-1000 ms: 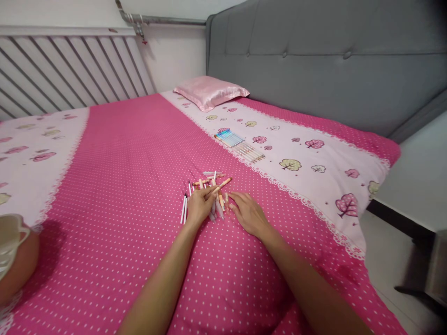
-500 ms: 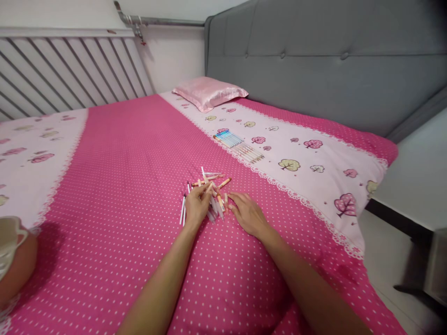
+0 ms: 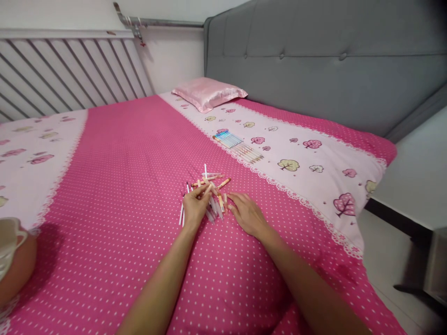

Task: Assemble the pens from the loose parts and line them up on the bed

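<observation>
On the bed, your R hand is half-spread, nothing gripped, at approx 4 o'clock, & your L hand pinched in, can't tell if gripping, at approx 8, of the pen pile, w/ pen row at 1 o'clock.

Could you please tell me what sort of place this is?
It looks like a bedroom: a padded grey headboard stands against the wall, a shiny pink pillow lies near it, and a polka-dot bedspread covers the bed.
</observation>
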